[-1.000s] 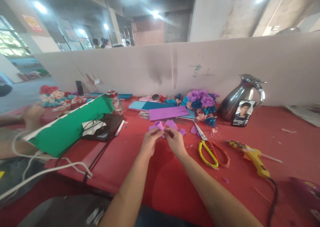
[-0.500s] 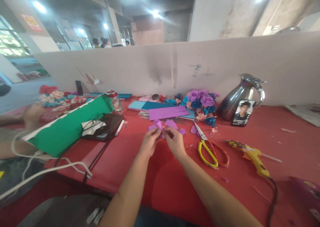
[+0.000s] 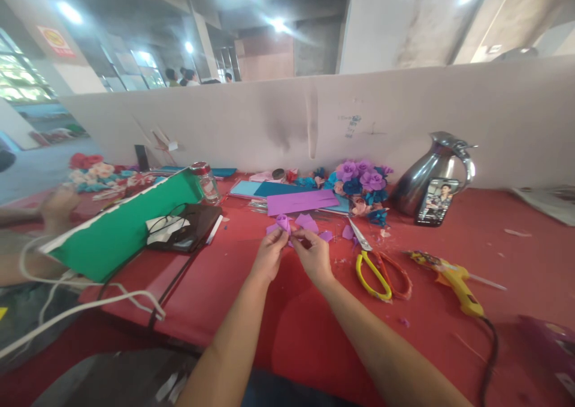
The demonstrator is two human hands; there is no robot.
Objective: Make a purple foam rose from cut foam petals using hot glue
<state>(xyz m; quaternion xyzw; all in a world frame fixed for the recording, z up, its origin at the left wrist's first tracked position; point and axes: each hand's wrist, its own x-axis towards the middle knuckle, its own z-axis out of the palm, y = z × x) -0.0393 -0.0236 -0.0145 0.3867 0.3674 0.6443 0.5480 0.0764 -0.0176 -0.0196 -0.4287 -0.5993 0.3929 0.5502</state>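
A small rolled purple paper flower (image 3: 283,221) is pinched in my left hand (image 3: 269,256) above the red table. My right hand (image 3: 314,257) is closed at the flower's right side, its thumb and fingertips pressed together near the base; what lies between them is too small to make out. Loose purple petals (image 3: 307,222) lie just beyond my fingers. Behind them a purple paper strip (image 3: 303,202) rests on blue sheets (image 3: 278,190). Scissors with yellow and red handles (image 3: 374,275) lie open to the right.
At right are a yellow glue gun (image 3: 458,284), a phone (image 3: 435,202) leaning on a steel jug (image 3: 415,176). Finished flowers (image 3: 363,179) sit behind. Left stand a green board (image 3: 130,230), a dark case (image 3: 209,221) with glasses, a jar (image 3: 206,184). Another person's hand (image 3: 60,203) is far left.
My right fingertips have shifted slightly left, closer to the flower's base. The flower stands a little more upright in my left hand. The picture on the phone has changed.
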